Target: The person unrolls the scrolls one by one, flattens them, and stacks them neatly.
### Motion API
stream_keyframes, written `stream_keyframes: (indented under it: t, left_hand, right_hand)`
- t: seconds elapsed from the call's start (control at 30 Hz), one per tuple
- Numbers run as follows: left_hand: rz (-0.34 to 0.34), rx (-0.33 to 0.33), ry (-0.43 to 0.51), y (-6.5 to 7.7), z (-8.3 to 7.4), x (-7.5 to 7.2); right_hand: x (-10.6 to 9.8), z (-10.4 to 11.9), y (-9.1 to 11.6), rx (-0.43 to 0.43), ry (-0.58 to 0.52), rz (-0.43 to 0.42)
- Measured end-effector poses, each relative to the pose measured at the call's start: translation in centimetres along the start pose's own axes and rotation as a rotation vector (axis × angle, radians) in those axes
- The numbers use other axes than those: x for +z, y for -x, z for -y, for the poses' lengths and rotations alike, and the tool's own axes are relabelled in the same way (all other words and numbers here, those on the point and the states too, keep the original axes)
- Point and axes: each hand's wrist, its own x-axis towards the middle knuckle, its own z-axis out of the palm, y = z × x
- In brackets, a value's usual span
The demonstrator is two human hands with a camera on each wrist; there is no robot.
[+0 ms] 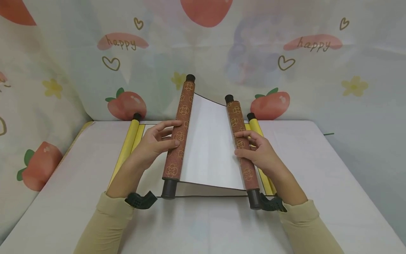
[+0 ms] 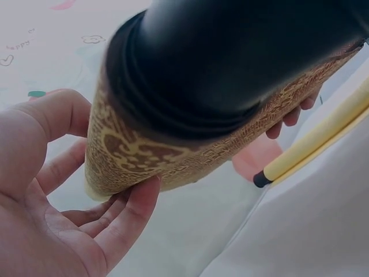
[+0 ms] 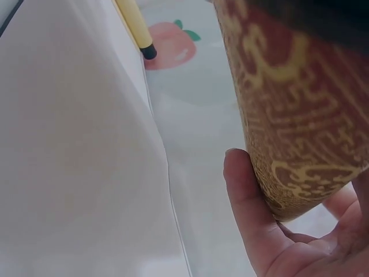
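Observation:
A scroll with red-brown, gold-patterned backing is held partly unrolled above the table, white paper stretched between its two rolls. My left hand grips the left roll, thumb and fingers around its sides. The right roll sits between the thumb and fingers of my right hand. Both rolls lean with their black end knobs showing. In the left wrist view, the fingers of my left hand touch the brocade. My right hand supports its roll in the right wrist view.
Beneath the held scroll, a second scroll lies spread on the white-covered table. Its yellow left roll and yellow right roll have black ends. A fruit-printed cloth hangs behind the table and along its left side.

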Motion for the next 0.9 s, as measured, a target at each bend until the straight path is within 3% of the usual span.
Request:
stream_keyframes:
  t: [0.9]
  left_hand:
    - [-0.009,0.010,-0.008,0.04,-0.03,-0.51]
  right_hand:
    - [-0.85,0.23,0.15,0.016,-0.015,-0.016]
